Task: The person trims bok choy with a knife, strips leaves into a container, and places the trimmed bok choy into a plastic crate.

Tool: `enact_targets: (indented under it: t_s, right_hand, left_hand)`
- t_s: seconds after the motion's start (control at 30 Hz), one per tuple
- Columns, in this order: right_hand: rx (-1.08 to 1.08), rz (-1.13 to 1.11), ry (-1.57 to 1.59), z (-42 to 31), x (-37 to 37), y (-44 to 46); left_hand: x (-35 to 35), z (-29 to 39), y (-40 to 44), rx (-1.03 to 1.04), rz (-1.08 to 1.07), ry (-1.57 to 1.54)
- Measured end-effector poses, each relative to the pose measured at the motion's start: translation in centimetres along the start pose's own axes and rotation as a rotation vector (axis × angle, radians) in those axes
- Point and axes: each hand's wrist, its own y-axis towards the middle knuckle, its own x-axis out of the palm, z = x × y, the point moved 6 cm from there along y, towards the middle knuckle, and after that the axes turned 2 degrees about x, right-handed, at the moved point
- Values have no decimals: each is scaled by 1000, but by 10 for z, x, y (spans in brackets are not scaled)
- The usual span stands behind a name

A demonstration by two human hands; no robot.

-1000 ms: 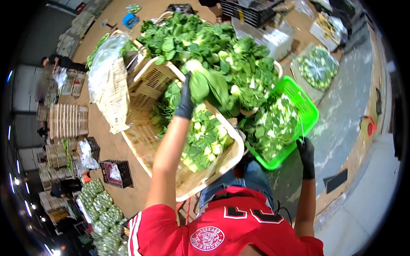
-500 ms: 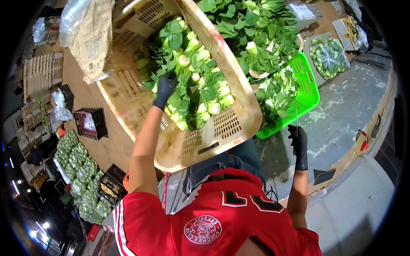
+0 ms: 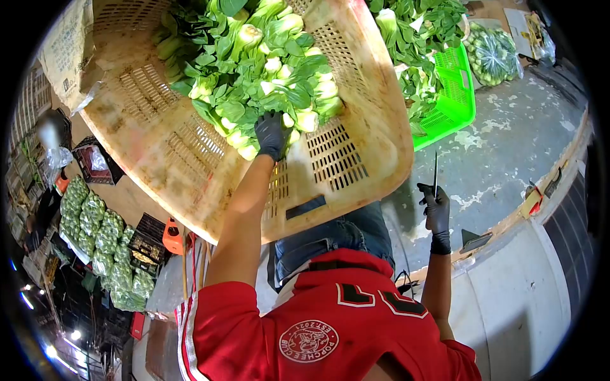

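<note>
My left hand (image 3: 271,134), in a black glove, is at the near edge of a pile of bok choy (image 3: 248,38) inside a large, stained, pale plastic basket (image 3: 143,149). Its fingers are curled on a bok choy among the pale stalk ends, and the fingertips are partly hidden by leaves. My right hand (image 3: 436,213), gloved in black too, is closed around the handle of a knife (image 3: 436,170). The thin blade points away from me, over the grey floor to the right of the basket.
A bright green basket (image 3: 459,95) with loose leaves stands right of the large basket. Beyond it lie more bok choy (image 3: 429,16) and a clear bag of greens (image 3: 492,54). At left are bagged vegetables (image 3: 105,235), dark crates (image 3: 98,159) and an orange object (image 3: 172,237).
My left hand has moved from the middle of the pile to its near edge. My right hand still holds the knife, slightly lower in view. The view has shifted, bringing the pile higher.
</note>
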Motion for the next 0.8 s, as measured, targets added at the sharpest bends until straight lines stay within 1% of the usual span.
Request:
enact_targets:
  t_s: [0.07,0.1,0.17,0.2,0.23,0.3,0.37,0.4,0.43,0.47,0.5,0.53,0.57,0.67,0.77,0.8]
  right_hand:
    - [-4,-2,-1,-8,4,-4]
    - [-78,-22,0,-25,8,-10]
    - [-236,-63,11,-58,19,-23]
    - [-261,-100,-60,-62,24,-23]
    - [-370,-112,-124,-78,30,-30]
    - [-319,-162,-158,-108,39,-46]
    - [-698,-83,-324,-151,35,-72]
    - [-873,-30,-415,-167,30,-86]
    - [-900,-7,-407,-176,20,-94]
    - [-922,13,-401,-181,7,-102]
    - [-939,29,-397,-181,-4,-109]
    - [-970,110,-418,-178,-16,-114]
    - [-978,144,-419,-171,-26,-117]
    - [-989,201,-432,-150,-52,-125]
    - [-942,227,-284,-120,-69,-121]
    - [-833,210,-217,-106,-74,-110]
  left_hand:
    - [-15,-4,-14,134,226,-138]
    - [-31,0,-22,162,276,-222]
    - [-66,18,-36,-54,8,-1023]
    - [-82,26,-43,24,-60,-997]
    - [-101,43,-49,81,-84,-1077]
    - [-157,97,-62,-3,-225,-1278]
    - [-176,144,-72,-38,-255,-1320]
    - [-184,166,-76,48,-258,-1171]
    - [-189,187,-83,133,-262,-1022]
    - [-188,204,-91,341,-154,-836]
    - [-213,242,-95,334,-243,-813]
    - [-218,260,-99,440,-173,-739]
    - [-223,277,-102,544,-101,-667]
    - [-238,332,-111,711,-124,-531]
    - [-232,367,-120,815,-135,-421]
    - [-230,379,-123,837,-134,-362]
